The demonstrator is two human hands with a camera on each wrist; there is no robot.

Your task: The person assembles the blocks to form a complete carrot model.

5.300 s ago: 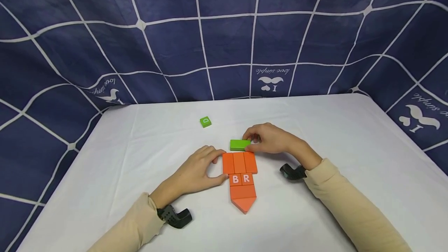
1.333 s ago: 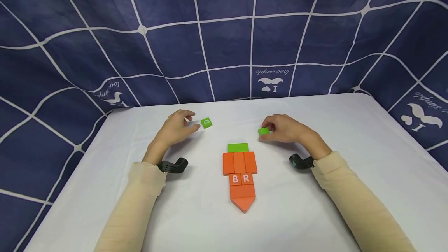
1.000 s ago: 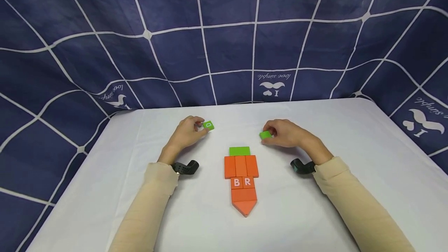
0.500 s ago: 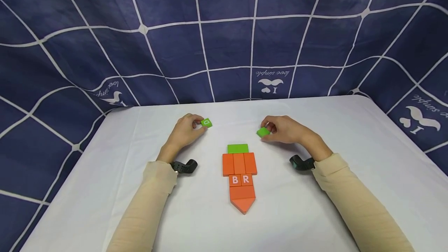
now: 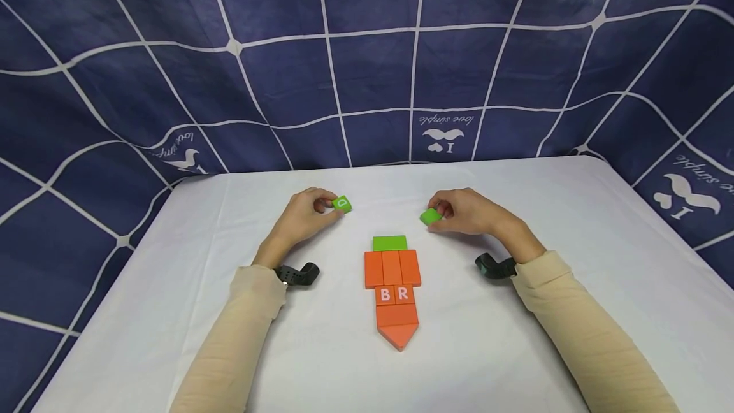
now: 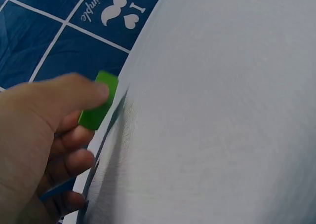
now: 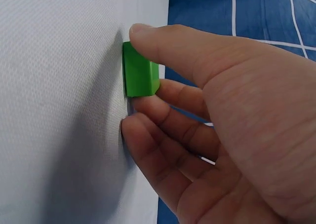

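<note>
My left hand (image 5: 304,214) pinches a small green block marked D (image 5: 342,204) between thumb and fingers, at the back of the table; in the left wrist view the thumb lies across this green block (image 6: 100,113). Farther right, my right hand (image 5: 467,211) grips another small green block (image 5: 430,216), whose bare side faces the right wrist camera, low against the white cloth. Between and nearer than both hands, a green rectangular block (image 5: 389,243) lies against three upright orange blocks (image 5: 392,268). Below them sit orange letter blocks B (image 5: 385,294) and R (image 5: 404,294).
An orange rectangular block (image 5: 397,315) and a pointed orange block (image 5: 398,335) finish the row towards me. White cloth (image 5: 487,336) covers the table. A dark blue curtain with white lines (image 5: 373,69) hangs behind it and at both sides.
My right hand has let go of the green rectangle above the orange blocks and taken a small green block. My left hand has moved from the orange blocks to the D block and taken hold.
</note>
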